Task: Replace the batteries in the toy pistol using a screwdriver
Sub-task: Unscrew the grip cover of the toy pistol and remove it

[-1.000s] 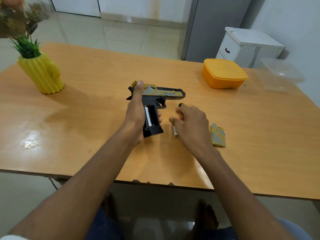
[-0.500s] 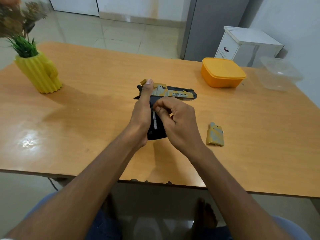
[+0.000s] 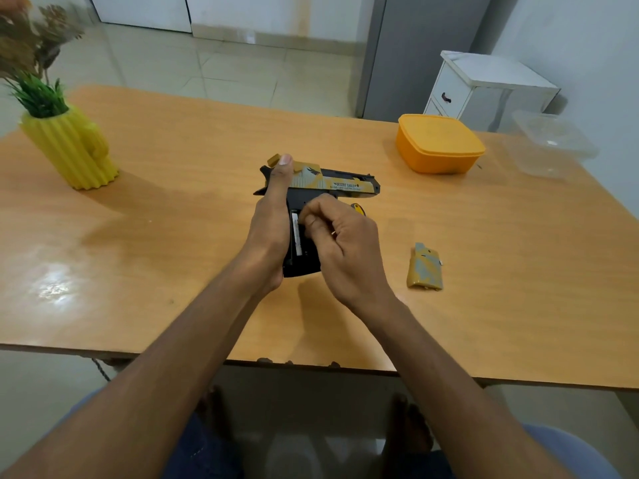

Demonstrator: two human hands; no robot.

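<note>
Above table (image 3: 484, 271), toy pistol (image 3: 339, 183) in left hand (image 3: 269, 233)

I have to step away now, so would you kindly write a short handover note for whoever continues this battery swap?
Left hand grips the toy pistol upright over the table, thumb up along the slide.
Right hand has its fingertips at the open grip compartment, seemingly seating a battery; what it pinches is hidden.
Grip cover lies on the table to the right, already off.
Screwdriver handle peeks out behind the right hand.
Left: finish seating batteries, refit cover, drive the screw.
</note>
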